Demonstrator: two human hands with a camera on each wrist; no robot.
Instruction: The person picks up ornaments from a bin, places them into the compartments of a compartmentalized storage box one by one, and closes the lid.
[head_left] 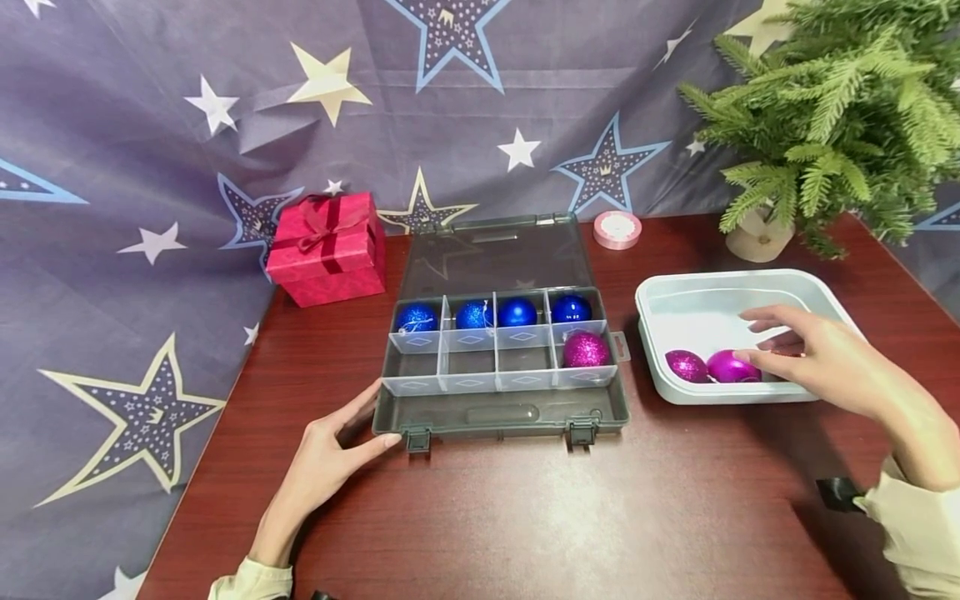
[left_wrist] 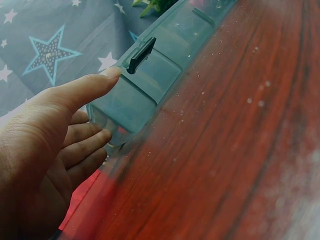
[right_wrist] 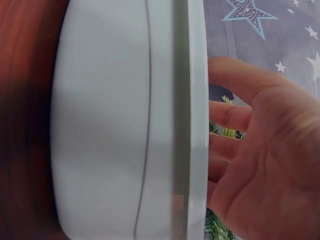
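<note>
My left hand (head_left: 326, 454) rests at the front left corner of an open grey see-through compartment box (head_left: 500, 414). Its thumb touches the front edge beside a latch (left_wrist: 141, 56); the fingers lie loosely along the left side. Blue Christmas balls (head_left: 517, 312) fill the back row, one per compartment. A glittery magenta ball (head_left: 586, 350) sits in the rightmost compartment of the row before it. My right hand (head_left: 832, 358) reaches into a white plastic tub (head_left: 652, 337), fingers spread, thumb right at a shiny magenta ball (head_left: 731, 367). A glittery magenta ball (head_left: 686, 366) lies left of that one.
A red gift box (head_left: 327, 250) with a bow stands at the back left. Behind the compartment box lies a pink ribbon roll (head_left: 617, 231). A small artificial fir tree (head_left: 832, 125) on a wooden base rises at the back right. A star-patterned cloth (head_left: 465, 125) hangs behind the table.
</note>
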